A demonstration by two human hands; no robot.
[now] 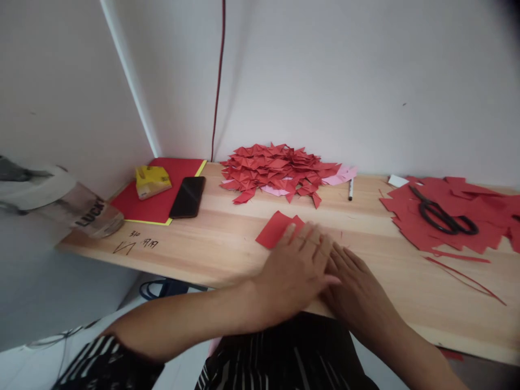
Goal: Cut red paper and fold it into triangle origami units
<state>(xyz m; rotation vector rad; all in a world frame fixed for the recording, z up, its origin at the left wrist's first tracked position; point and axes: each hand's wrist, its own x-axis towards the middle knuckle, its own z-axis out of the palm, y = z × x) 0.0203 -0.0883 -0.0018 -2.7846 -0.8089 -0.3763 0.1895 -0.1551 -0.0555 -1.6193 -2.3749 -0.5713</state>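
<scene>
A small piece of red paper (272, 230) lies on the wooden table near its front edge, a corner of it rising behind my fingers. My left hand (294, 271) rests flat with fingers stretched out, its fingertips over the right side of the paper. Close against it, my right hand (357, 284) also lies palm down with straight fingers, its fingertips partly tucked beneath the left hand. Whatever is under both palms is hidden. Behind them stands a heap of folded red paper pieces (276, 168), with some pink paper (341, 175) at its edge.
Black scissors (442, 216) lie on a pile of red paper sheets (410, 216) at right, with thin red strips (467, 276) in front. A marker (350, 189) sits by the wall. Leftward are a phone (187, 197), a yellow packet (152, 181) and a bottle (89, 214).
</scene>
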